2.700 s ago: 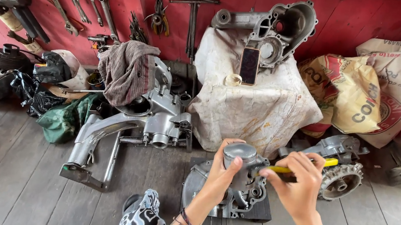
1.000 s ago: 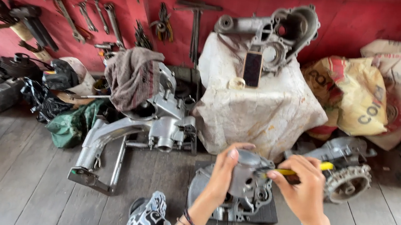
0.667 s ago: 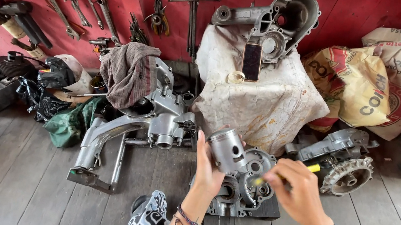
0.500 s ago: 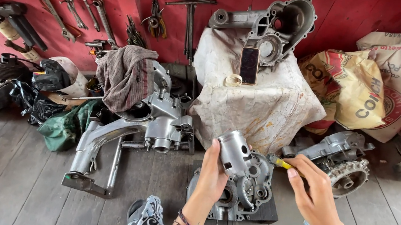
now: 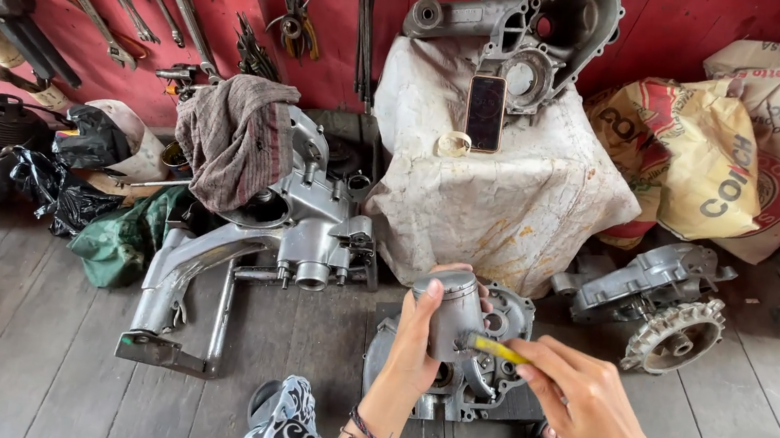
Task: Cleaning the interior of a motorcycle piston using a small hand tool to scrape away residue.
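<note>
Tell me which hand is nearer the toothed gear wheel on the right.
Right. The right hand, holding a yellow-handled tool, sits just left of the gear wheel; the left hand grips the grey cylinder farther left.

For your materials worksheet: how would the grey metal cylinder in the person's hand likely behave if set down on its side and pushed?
The metal cylinder looks rigid and probably heavy for its size. Its round wall suggests rolling across the plank floor. The left hand wraps it fully, perhaps because bare metal slips.

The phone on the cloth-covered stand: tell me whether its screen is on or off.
Off. The phone stands upright against the grey engine casing, and its screen shows dark, with no lit picture.
</note>
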